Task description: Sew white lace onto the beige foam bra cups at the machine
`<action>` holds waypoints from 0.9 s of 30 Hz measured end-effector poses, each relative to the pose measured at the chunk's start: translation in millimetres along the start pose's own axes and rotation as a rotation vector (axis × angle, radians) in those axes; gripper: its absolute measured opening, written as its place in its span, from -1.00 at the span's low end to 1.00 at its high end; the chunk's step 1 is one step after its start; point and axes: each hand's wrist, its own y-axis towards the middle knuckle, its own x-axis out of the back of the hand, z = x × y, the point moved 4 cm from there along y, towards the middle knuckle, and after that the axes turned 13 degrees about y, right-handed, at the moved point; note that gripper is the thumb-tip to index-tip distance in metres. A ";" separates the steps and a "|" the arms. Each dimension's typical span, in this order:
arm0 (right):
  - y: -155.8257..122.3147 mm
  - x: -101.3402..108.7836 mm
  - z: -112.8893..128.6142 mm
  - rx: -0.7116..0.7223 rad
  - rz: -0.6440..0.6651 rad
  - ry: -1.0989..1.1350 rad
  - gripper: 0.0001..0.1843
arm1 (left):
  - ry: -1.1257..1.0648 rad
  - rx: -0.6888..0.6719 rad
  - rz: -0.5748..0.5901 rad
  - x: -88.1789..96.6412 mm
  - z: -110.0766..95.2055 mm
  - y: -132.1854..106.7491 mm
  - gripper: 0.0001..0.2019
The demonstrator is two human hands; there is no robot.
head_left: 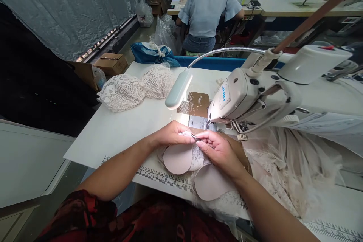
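My left hand (177,134) pinches the white lace edge of a bra (178,159) just in front of the sewing machine's needle area. In my right hand (217,149) is a slim, pointed metal tool (195,136), its tip touching or close to the pinched edge by my left thumb. Its exact kind is hard to make out, since my fingers cover most of it. Two smooth, pale pink cups of the bra hang below my hands, with patterned lace between them. The second cup (211,183) lies over the table's front edge, under my right wrist.
A white sewing machine (241,90) stands right of my hands, with a lit lamp (178,89) over its bed. A lace bra (124,92) lies at the table's back left. Sheer lace fabric (286,170) is heaped at right. Ahead, a person (207,15) sits facing away.
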 end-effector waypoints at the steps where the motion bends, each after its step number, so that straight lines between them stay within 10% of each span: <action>1: 0.0 -0.1 0.9 0.007 -0.007 -0.016 -0.75 | 0.014 -0.001 -0.002 -0.2 0.3 0.3 -0.72; 11: 3.1 9.2 -8.5 -0.112 -0.023 0.187 -0.56 | 0.191 0.008 -0.037 5.1 -1.9 -2.7 -0.72; 15: 2.7 8.5 2.8 -0.091 -0.001 -0.151 -0.78 | 0.348 -0.021 -0.151 14.4 1.4 -0.3 -0.71; 21: -2.4 25.1 10.7 0.011 -0.102 -0.640 -0.57 | 0.962 -0.103 -0.551 24.5 -34.4 -24.9 -0.63; 27: -6.9 18.8 20.2 0.222 0.175 -0.646 -0.77 | 1.314 -0.084 -0.121 -31.5 -39.6 -39.9 -0.68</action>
